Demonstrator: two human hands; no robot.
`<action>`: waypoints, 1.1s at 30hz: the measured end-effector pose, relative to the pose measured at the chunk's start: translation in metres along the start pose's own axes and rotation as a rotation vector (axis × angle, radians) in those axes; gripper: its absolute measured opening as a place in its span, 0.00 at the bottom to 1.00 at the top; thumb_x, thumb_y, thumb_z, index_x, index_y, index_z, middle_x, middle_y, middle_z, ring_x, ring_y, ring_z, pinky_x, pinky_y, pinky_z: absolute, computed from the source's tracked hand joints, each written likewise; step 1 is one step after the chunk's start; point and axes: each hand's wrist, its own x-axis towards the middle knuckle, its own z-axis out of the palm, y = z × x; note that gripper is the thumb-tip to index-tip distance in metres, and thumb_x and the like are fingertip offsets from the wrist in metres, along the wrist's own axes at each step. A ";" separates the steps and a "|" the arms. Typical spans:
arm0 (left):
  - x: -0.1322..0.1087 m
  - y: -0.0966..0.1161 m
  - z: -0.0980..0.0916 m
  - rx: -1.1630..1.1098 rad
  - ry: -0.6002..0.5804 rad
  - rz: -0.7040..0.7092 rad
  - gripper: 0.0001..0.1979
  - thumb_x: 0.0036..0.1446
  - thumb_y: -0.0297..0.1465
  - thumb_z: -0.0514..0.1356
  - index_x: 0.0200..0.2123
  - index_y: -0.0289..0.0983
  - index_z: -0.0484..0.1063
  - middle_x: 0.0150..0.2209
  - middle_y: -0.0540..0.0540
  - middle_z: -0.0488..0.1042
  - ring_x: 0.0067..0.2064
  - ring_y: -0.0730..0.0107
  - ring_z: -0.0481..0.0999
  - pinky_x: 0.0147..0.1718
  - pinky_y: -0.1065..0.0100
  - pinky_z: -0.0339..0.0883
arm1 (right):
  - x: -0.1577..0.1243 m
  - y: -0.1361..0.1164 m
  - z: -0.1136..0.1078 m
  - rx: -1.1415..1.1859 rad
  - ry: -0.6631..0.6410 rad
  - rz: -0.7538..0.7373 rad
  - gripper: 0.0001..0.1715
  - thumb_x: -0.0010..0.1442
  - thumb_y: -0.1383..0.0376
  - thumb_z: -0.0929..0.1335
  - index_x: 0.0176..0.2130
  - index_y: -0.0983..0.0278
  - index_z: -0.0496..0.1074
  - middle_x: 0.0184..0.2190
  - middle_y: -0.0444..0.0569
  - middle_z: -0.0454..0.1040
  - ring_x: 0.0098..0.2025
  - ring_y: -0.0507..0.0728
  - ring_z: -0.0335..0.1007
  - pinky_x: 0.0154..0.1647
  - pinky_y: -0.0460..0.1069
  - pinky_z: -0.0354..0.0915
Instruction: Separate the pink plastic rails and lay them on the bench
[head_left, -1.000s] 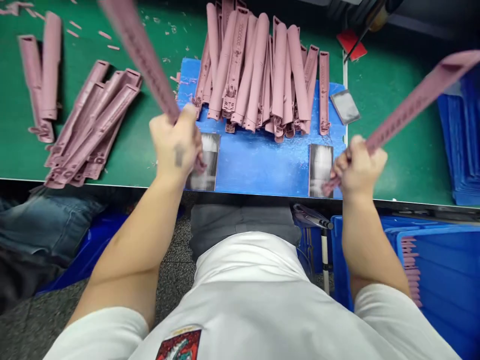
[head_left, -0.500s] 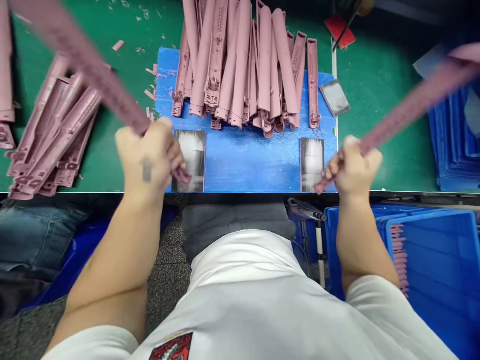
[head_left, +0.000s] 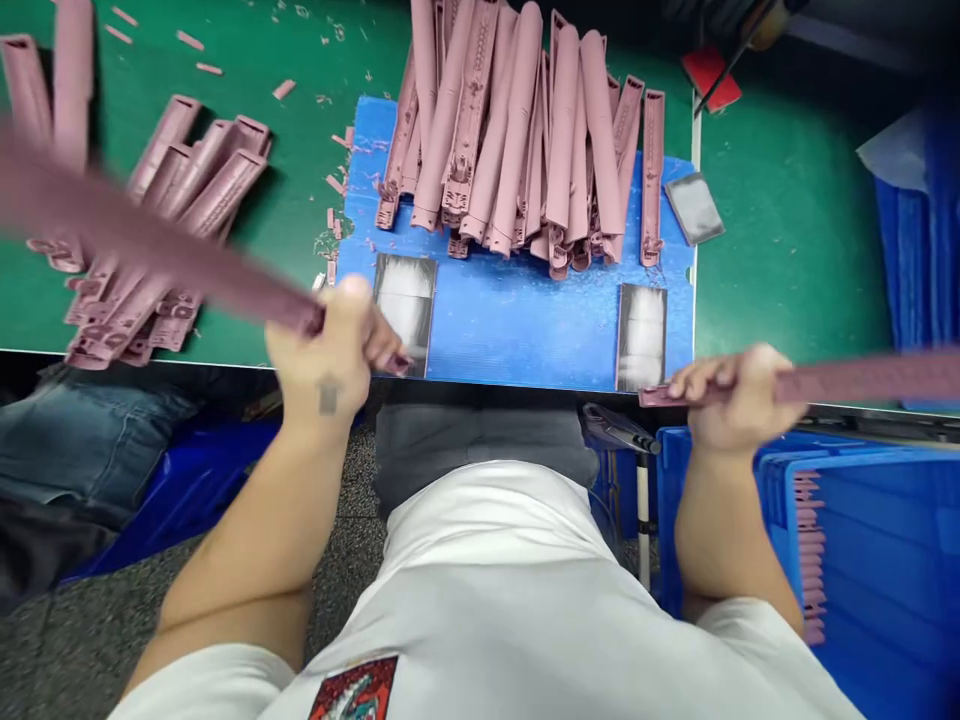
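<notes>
A green tabletop (head_left: 787, 200) carries a blue mat (head_left: 517, 330) heaped with pink plastic rails (head_left: 510, 130). Over the tabletop's near edge, a pink rail (head_left: 165, 240) is gripped in the left hand (head_left: 326, 340) and a second rail (head_left: 862, 380) in the right hand (head_left: 731, 395), the fingers (head_left: 694, 378) of each curled tightly around a rail's end.

Your head-mounted camera looks forward and down from above your chest, close over your white T-shirt (head_left: 480, 600), left hand (head_left: 322, 340) and right hand (head_left: 739, 395), toward the green workbench (head_left: 787, 230).
</notes>
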 end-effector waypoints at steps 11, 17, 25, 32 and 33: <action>0.022 -0.012 0.017 -0.079 -0.001 0.288 0.38 0.71 0.63 0.74 0.25 0.41 0.66 0.26 0.50 0.67 0.31 0.68 0.74 0.45 0.53 0.78 | 0.038 0.006 0.040 -0.152 -0.115 -0.232 0.34 0.81 0.36 0.70 0.34 0.57 0.76 0.34 0.48 0.84 0.45 0.62 0.90 0.59 0.63 0.86; 0.011 -0.002 0.000 0.026 0.014 -0.092 0.42 0.72 0.59 0.74 0.22 0.42 0.55 0.17 0.56 0.52 0.19 0.76 0.57 0.23 0.64 0.61 | 0.020 -0.022 0.018 -0.053 -0.029 0.118 0.29 0.72 0.47 0.79 0.27 0.56 0.70 0.16 0.41 0.70 0.13 0.57 0.66 0.13 0.52 0.68; 0.059 -0.024 0.024 0.083 -0.068 0.344 0.38 0.78 0.64 0.66 0.27 0.40 0.69 0.28 0.48 0.72 0.35 0.67 0.79 0.44 0.56 0.74 | 0.078 0.015 0.051 -0.153 0.027 -0.256 0.31 0.81 0.38 0.71 0.35 0.56 0.77 0.33 0.51 0.85 0.39 0.60 0.90 0.54 0.59 0.88; -0.050 0.011 -0.029 -0.089 -0.081 0.052 0.31 0.62 0.56 0.80 0.26 0.43 0.70 0.18 0.51 0.64 0.16 0.67 0.62 0.17 0.62 0.64 | -0.035 -0.035 -0.013 -0.091 0.061 -0.034 0.26 0.72 0.41 0.77 0.35 0.56 0.77 0.20 0.41 0.76 0.20 0.62 0.78 0.24 0.57 0.80; -0.053 0.014 -0.031 -0.113 -0.063 -0.053 0.29 0.62 0.58 0.79 0.29 0.43 0.73 0.17 0.52 0.63 0.14 0.69 0.58 0.13 0.66 0.55 | -0.034 -0.037 -0.017 -0.086 0.100 0.034 0.25 0.71 0.40 0.78 0.37 0.55 0.77 0.16 0.38 0.71 0.13 0.58 0.67 0.16 0.52 0.69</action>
